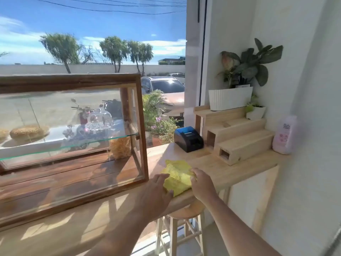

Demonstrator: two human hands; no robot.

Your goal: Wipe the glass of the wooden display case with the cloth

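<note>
**Both hands on the cloth, glass not yet touched**

Yellow cloth [178, 177] lies bunched on the wooden surface [217, 170], just right of the wooden display case [73, 84], near its front right corner. Left hand [159, 189] rests on the cloth's left edge, fingers spread and flat, pinning it rather than lifting. Right hand [200, 182] sits on the right edge, fingers curled onto the fabric; whether that grip is actually pinching the cloth I cannot tell, fingertips are hidden in the folds. Looks like gathering or folding into a pad before wiping — two hands make sense for that, one holds, one shapes.

Case stands at the surface's near edge, big front glass pane [60, 122] facing the person, so it's within easy reach of the cloth. Glass shelf inside carries round bread-like items and a clear jar. Receipt printer [188, 138], stepped wooden stand [238, 137] and a pink bottle [285, 135] sit further right, well apart from the hands. Wiping not started, by my read.
</note>
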